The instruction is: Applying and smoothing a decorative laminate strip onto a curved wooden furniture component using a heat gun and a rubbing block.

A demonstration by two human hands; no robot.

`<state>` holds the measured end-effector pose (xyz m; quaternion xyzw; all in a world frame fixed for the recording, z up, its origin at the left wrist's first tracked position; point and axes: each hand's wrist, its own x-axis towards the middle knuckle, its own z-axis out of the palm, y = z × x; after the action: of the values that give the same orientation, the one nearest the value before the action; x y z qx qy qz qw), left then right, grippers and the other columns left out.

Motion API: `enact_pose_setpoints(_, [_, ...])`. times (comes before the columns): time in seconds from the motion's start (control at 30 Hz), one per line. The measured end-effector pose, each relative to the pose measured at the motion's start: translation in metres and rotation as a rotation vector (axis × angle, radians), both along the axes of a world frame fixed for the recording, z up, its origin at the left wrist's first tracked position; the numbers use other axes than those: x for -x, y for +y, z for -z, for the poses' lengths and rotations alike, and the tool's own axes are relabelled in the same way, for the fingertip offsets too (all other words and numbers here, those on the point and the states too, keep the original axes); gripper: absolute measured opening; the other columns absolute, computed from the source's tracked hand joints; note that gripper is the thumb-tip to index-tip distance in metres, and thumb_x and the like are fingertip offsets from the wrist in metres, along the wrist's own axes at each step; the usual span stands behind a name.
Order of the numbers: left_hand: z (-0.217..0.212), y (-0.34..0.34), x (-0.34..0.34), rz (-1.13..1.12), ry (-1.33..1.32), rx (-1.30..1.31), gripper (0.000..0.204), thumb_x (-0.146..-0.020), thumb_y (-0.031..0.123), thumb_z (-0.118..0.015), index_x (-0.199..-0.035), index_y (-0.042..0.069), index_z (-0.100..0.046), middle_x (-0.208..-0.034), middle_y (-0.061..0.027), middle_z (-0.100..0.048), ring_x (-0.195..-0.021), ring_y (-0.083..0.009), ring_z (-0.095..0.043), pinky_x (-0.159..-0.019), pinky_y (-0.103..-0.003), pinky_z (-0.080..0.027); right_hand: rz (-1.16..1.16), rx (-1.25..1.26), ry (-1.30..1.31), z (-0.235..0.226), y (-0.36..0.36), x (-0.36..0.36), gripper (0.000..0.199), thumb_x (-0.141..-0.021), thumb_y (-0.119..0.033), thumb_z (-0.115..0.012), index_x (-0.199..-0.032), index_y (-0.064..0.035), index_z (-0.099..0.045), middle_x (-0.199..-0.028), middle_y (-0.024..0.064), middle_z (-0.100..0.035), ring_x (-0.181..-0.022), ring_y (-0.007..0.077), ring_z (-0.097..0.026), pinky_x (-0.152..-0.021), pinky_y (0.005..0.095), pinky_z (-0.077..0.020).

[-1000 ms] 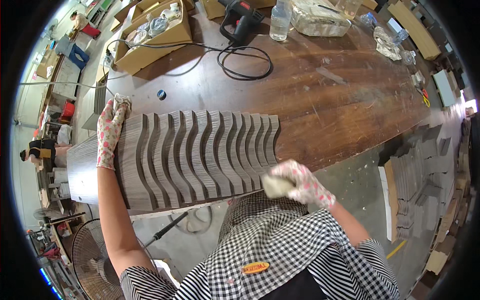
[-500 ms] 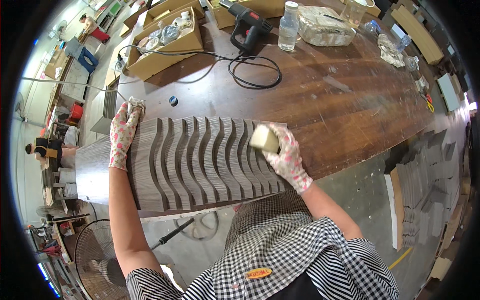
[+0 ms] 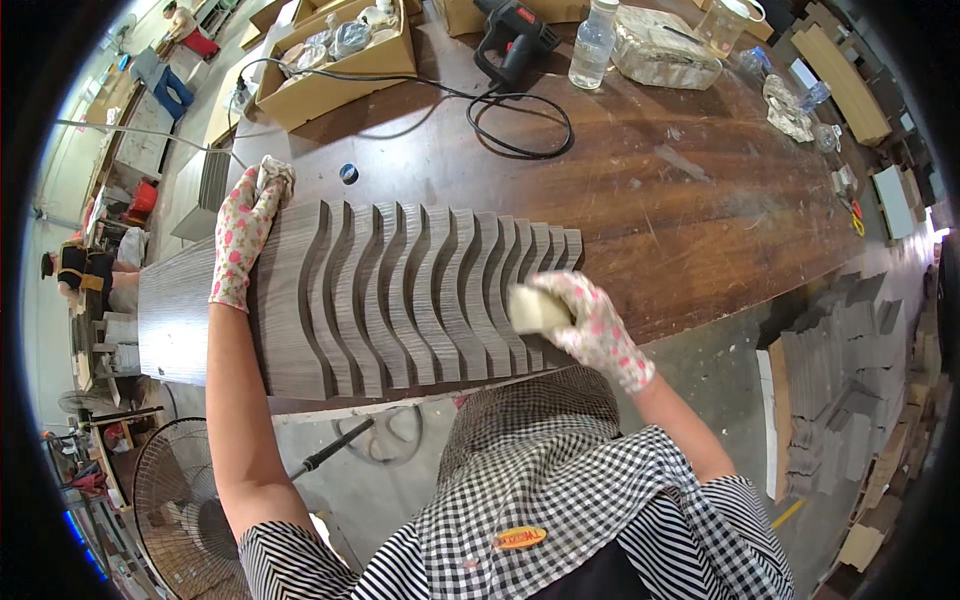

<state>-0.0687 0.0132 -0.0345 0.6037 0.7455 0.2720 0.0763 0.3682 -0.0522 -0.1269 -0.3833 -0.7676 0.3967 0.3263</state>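
Observation:
A row of several wavy grey wood-grain panels (image 3: 400, 290) stands on edge on the brown wooden workbench (image 3: 680, 190). My left hand (image 3: 243, 235), in a floral glove, rests flat on the leftmost panel, its fingers over the far edge. My right hand (image 3: 595, 325), also gloved, grips a pale sanding block (image 3: 535, 308) pressed against the near right end of the panels.
A black power drill (image 3: 515, 35) with a looped cable (image 3: 520, 125), a plastic bottle (image 3: 592, 45), cardboard boxes (image 3: 330, 60) and a small blue ring (image 3: 347, 173) lie further back. A floor fan (image 3: 175, 500) stands lower left. Stacked grey panels (image 3: 850, 370) lie on the floor at right.
My right hand with the block went from the panels' near edge up to their far right end, then back toward the near right. My left hand stayed on the leftmost panel.

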Motion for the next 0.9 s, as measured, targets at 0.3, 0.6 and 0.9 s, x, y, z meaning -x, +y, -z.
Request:
enact_pose_setpoints(0.3, [-0.007,-0.005,-0.008,-0.02,0.035,0.02,0.052,-0.091,0.038,-0.06,-0.127,0.001,-0.055,-0.112,-0.0201,-0.066,-0.106,-0.0325,-0.063,-0.089,-0.037,-0.047,-0.057,0.168,0.099,-0.011,-0.016,-0.031,0.062,-0.069,-0.004,-0.073,-0.128,-0.0073,-0.056,-0.12,0.0141,-0.061,-0.113,0.0269,-0.059,-0.096,0.0391,-0.0494])
enact_pose_setpoints(0.6, [-0.003,-0.001,-0.008,-0.014,-0.01,0.047,0.049,-0.09,0.035,-0.061,-0.127,0.002,-0.056,-0.112,-0.0196,-0.066,-0.104,-0.0313,-0.064,-0.089,-0.037,-0.048,0.342,-0.17,0.089,0.021,0.029,0.037,0.059,-0.068,-0.003,-0.073,-0.124,-0.0015,-0.055,-0.12,0.0178,-0.059,-0.112,0.0339,-0.057,-0.098,0.0403,-0.0453])
enact_pose_setpoints(0.9, [-0.005,-0.003,-0.009,-0.039,0.083,0.041,0.054,-0.091,0.037,-0.06,-0.129,0.0,-0.053,-0.117,-0.0209,-0.063,-0.11,-0.0324,-0.061,-0.094,-0.038,-0.046,-0.061,0.119,0.057,-0.02,0.031,0.004,0.058,-0.068,-0.005,-0.074,-0.124,-0.0058,-0.059,-0.116,0.0134,-0.063,-0.111,0.0268,-0.059,-0.097,0.0376,-0.0466])
